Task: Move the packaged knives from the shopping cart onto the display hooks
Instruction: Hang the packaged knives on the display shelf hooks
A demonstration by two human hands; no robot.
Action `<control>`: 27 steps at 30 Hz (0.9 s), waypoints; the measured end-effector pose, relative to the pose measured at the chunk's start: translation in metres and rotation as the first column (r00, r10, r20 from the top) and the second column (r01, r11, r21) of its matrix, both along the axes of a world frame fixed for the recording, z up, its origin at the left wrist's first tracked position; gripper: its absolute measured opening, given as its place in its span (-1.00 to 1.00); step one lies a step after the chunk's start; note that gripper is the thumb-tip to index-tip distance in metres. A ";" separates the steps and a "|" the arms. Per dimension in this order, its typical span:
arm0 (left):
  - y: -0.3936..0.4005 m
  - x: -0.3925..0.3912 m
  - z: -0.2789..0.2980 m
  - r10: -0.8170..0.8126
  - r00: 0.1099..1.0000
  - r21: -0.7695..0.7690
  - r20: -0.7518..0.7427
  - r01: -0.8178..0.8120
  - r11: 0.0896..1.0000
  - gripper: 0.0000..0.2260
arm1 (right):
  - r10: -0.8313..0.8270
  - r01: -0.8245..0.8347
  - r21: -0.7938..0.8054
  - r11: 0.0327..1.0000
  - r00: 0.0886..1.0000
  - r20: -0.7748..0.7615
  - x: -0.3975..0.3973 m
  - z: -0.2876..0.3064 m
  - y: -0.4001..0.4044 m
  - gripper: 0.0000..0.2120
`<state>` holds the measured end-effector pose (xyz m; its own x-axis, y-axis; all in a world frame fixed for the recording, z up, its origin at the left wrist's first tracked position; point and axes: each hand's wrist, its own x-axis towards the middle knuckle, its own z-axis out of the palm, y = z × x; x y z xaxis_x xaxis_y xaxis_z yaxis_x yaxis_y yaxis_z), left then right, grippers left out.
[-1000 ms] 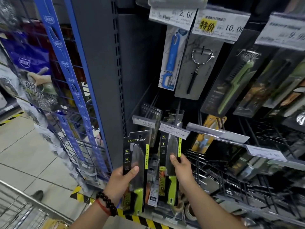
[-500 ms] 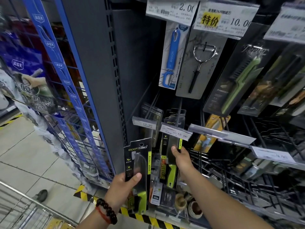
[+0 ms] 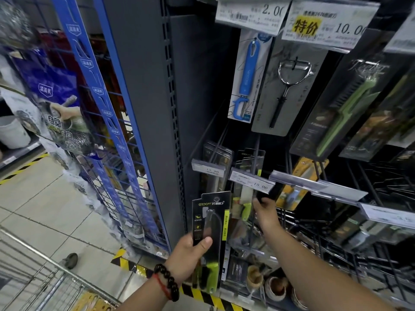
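A tall grey shelving upright [image 3: 148, 108] with slotted edges fills the middle of the view, and a blue wire rack [image 3: 107, 135] hung with scourer packs leans at its 9 o'clock side. To the upright's 3 o'clock, a dark display wall carries rows of long display hooks [image 3: 253, 158] with price tags at their tips. At 7 o'clock from the upright, the wire corner of the shopping cart [image 3: 33, 281] shows above a tiled floor; what lies in it cannot be made out. High on the wall hang a green-handled tool pack [image 3: 341, 104], a grey card with a metal peeler [image 3: 289, 86] and a white card with a blue peeler [image 3: 248, 75]. Lower down, several packaged knives [image 3: 246, 173] already hang on the hook behind the 15.00 price tag [image 3: 252, 181]. The left hand [image 3: 190, 254] grips another packaged knife [image 3: 211, 239] upright, thumb across its front and fingers curled behind, the black card with its green handle held just at 7 o'clock of that hook and apart from it. The right hand [image 3: 266, 213] reaches in under the price tag, its fingers curled about the lower edge of the hanging packs; whether it truly pinches one I cannot tell. A dark bead bracelet [image 3: 168, 282] circles the left wrist.
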<state>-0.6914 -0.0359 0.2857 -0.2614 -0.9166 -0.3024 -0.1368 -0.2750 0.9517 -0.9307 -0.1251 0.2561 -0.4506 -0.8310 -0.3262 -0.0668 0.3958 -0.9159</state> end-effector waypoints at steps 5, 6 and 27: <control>-0.008 -0.020 -0.004 -0.018 0.999 0.029 -0.050 0.019 0.999 -0.71 | 0.227 -0.212 -0.094 0.973 0.953 0.200 0.025 0.001 0.059 -0.77; -0.009 -0.024 -0.004 -0.018 0.998 0.030 -0.062 0.020 0.999 -0.76 | 0.280 -0.261 -0.115 0.958 0.937 0.209 0.031 0.004 0.067 -0.73; -0.085 0.024 0.091 0.692 0.634 -0.872 0.345 -0.057 0.487 -0.02 | 0.182 -0.164 -0.180 0.970 0.979 0.087 0.019 0.033 0.047 -0.87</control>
<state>-0.6677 -0.1214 0.3771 0.1199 -0.7882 0.6036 -0.8047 0.2789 0.5241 -0.9115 -0.0784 0.2892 -0.2667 -0.9408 -0.2091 -0.0234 0.2232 -0.9745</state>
